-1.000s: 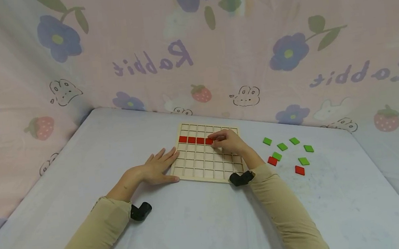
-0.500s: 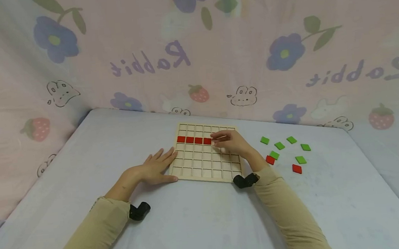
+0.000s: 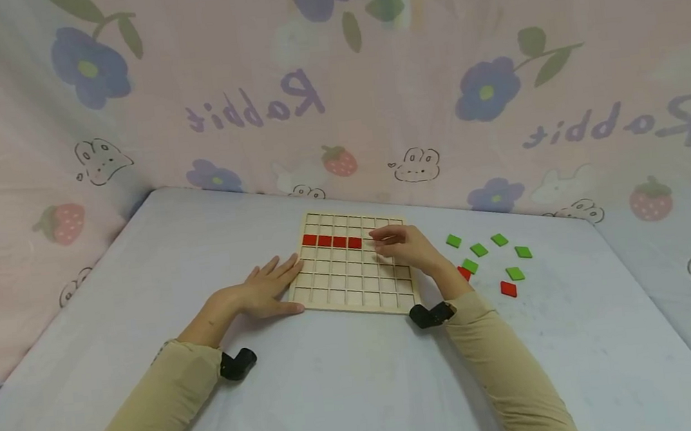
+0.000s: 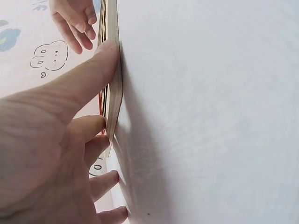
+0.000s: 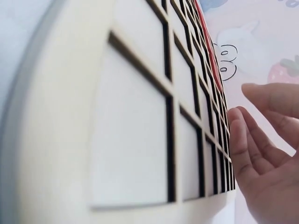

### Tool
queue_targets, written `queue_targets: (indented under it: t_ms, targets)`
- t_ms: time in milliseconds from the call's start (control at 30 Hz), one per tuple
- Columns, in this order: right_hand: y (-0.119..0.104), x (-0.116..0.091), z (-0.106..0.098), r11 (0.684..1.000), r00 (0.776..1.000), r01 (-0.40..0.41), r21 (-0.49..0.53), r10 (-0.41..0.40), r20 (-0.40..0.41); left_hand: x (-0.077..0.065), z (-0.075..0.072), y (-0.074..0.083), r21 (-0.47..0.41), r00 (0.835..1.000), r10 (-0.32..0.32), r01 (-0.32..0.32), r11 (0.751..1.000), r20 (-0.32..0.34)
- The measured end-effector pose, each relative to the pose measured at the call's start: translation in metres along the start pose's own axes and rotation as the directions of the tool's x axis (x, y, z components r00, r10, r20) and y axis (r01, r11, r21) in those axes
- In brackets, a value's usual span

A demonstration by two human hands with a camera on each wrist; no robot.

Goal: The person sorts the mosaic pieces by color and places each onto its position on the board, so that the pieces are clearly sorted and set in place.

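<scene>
A wooden grid board [image 3: 354, 310] lies on the table, with several red tiles [image 3: 339, 242] side by side in one row from its left edge. My left hand [image 3: 262, 293] rests at the board's left side, fingers spread; in the left wrist view its thumb [image 4: 106, 53] touches the board's edge. Over the right part of the board is my right hand [image 3: 407, 245], just right of the last red tile in the row. In the right wrist view this hand [image 5: 266, 154] has thumb and fingers apart and nothing between them.
Right of the board lie several loose green tiles [image 3: 479, 250] and two red tiles, one a red tile [image 3: 508, 288] nearer the front. The other is partly covered by a green tile and the right forearm. A printed curtain [image 3: 336, 119] hangs behind the white table [image 3: 349, 382].
My right hand has drawn back to the right from the last red tile in the row, its fingers parting. The left hand stays at the board's edge. The head view has turned slightly.
</scene>
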State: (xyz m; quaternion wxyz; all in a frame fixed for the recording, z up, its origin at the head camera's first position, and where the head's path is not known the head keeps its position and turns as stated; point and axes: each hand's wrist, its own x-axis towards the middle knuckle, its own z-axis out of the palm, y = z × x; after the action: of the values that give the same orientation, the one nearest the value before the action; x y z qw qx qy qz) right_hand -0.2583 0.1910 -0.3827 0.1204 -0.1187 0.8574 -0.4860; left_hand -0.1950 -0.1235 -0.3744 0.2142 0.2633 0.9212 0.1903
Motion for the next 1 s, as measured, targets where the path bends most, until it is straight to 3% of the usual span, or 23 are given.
queue_targets:
  t_ms: [800, 1000]
  targets:
    - [0.016, -0.022, -0.019, 1.0, 0.999, 0.01, 0.005, -0.01, -0.035, -0.001, -0.001, 0.002, -0.007, 1.0, 0.002, -0.002, 1.0, 0.003]
    - [0.017, -0.028, -0.025, 1.0, 0.999, -0.027, -0.012, 0.026, -0.047, -0.001, -0.001, 0.003, -0.011, 1.0, 0.009, -0.009, 1.0, 0.006]
